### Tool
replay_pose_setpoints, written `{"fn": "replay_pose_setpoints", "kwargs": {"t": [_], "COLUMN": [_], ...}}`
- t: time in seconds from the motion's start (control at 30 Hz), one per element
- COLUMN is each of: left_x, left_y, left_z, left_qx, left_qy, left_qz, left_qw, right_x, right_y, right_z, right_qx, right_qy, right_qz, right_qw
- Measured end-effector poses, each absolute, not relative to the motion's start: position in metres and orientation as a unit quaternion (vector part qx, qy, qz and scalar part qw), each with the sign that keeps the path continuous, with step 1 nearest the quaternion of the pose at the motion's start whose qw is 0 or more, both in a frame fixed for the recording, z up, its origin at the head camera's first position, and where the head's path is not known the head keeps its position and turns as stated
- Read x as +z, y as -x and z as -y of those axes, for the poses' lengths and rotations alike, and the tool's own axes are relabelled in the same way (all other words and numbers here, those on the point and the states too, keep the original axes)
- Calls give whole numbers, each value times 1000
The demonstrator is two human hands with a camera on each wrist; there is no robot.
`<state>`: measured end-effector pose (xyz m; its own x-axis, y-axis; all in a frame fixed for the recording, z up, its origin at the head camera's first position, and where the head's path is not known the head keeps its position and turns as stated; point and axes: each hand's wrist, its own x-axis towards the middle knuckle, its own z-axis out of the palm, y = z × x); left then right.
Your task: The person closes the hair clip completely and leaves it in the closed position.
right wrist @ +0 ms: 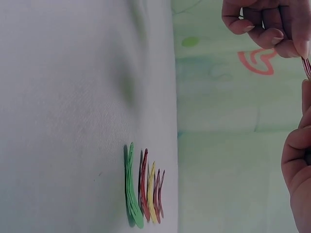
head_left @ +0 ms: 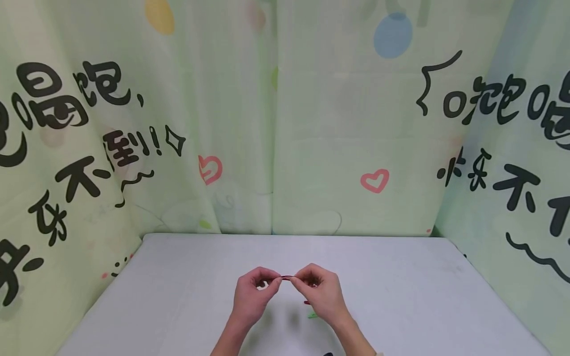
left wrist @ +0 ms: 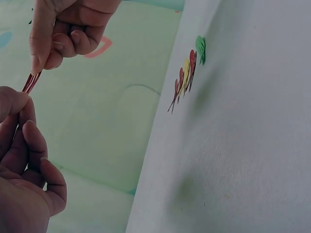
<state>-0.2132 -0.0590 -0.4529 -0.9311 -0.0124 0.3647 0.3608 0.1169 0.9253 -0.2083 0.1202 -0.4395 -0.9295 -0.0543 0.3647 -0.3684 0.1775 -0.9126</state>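
A small bundle of thin red strands (head_left: 286, 278) spans the short gap between my two hands, raised above the white table. My left hand (head_left: 254, 299) pinches one end between thumb and forefinger. The other end is pinched the same way by my right hand (head_left: 326, 295). In the left wrist view, several separate strands (left wrist: 32, 83) show side by side. Below, in a row on the table, lie a green bundle (right wrist: 132, 191), a dark red bundle (right wrist: 145, 187), a yellow bundle (right wrist: 152, 191) and further dark red ones (right wrist: 161, 194). My right hand hides most of this row in the head view.
The white table (head_left: 187, 277) reaches back to a pale green curtain (head_left: 320, 148) with printed lettering and hearts. More curtain stands along both sides. A small dark thing (head_left: 328, 354) shows at the bottom edge of the head view.
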Motion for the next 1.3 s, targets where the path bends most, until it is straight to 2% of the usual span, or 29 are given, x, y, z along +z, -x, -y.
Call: {"fn": "replay_pose_setpoints", "kwargs": {"t": [0.23, 0.47, 0.6, 0.83, 1.1, 1.3], "left_x": [-454, -453, -455, -457, -455, -449], "left_y": [214, 217, 219, 220, 220, 224], "left_z": [61, 62, 64, 67, 79, 91], "left_qx": [-652, -646, -642, -629, -602, -583], "left_qy": [114, 121, 121, 131, 143, 146], "left_qz": [738, 745, 749, 760, 777, 788], "left_qw": [128, 117, 105, 96, 117, 135], "right_x": [-442, -442, -444, -442, -439, -436], "right_y": [210, 216, 218, 216, 223, 237], "right_z": [-120, -126, -127, -127, -130, -137], "right_qx": [613, 516, 481, 488, 463, 459], "right_qy": [-135, -235, -267, -239, -235, -218], "right_qz": [769, 801, 807, 820, 835, 846], "right_qw": [120, 194, 213, 181, 184, 162]}}
